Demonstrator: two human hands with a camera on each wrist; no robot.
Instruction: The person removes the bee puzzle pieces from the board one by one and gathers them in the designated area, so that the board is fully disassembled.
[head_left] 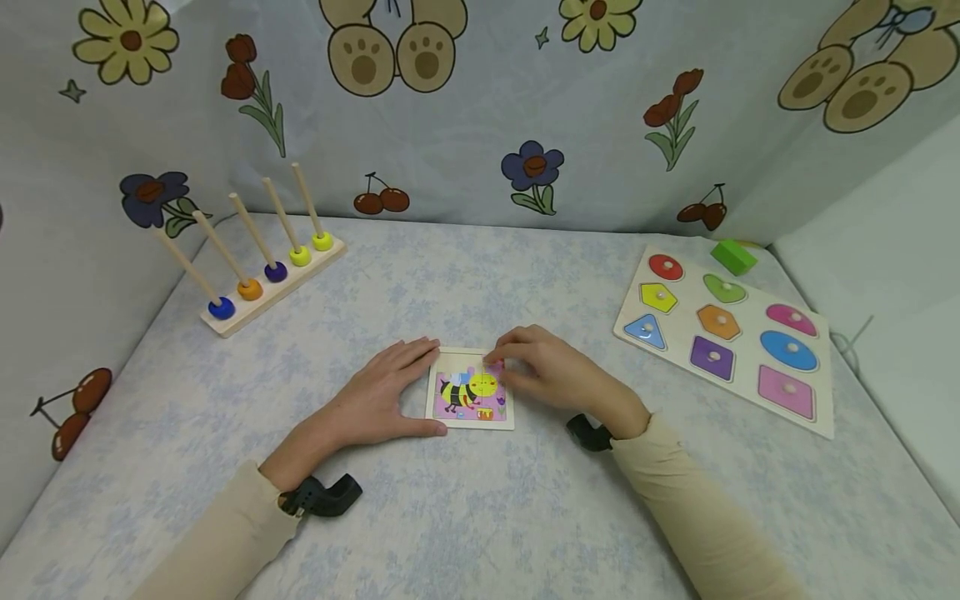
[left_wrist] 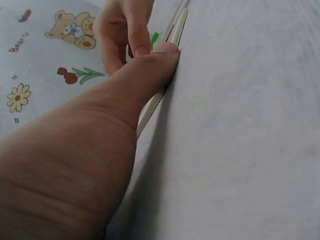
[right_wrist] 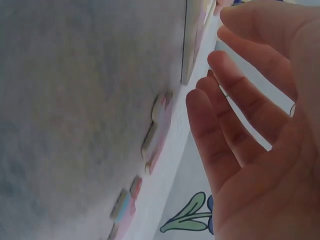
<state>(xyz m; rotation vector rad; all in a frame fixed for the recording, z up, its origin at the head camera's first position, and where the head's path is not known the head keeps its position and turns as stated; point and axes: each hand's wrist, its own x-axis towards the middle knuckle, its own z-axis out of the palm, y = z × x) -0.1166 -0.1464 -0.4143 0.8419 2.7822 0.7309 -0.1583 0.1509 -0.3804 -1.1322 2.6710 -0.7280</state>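
Observation:
A small wooden picture puzzle (head_left: 459, 400) with a bee on pink lies flat in its pale frame before me. My left hand (head_left: 386, 387) spans the left side of that frame, fingers at the upper left corner and thumb along the near edge. In the left wrist view the thumb (left_wrist: 162, 55) rests against the frame's edge. Over the puzzle's upper right part is my right hand (head_left: 551, 367), its fingertips at the picture. The right wrist view shows its fingers (right_wrist: 230, 70) loosely bent and spread, with nothing visible between them. Its palm faces that camera.
Loose pink puzzle pieces (right_wrist: 159, 132) lie on the table by the right hand, which hides them in the head view. At the far left stands a peg stand (head_left: 273, 296) with coloured rings. A knobbed shape board (head_left: 675, 342) lies at right, with a green block (head_left: 733, 257).

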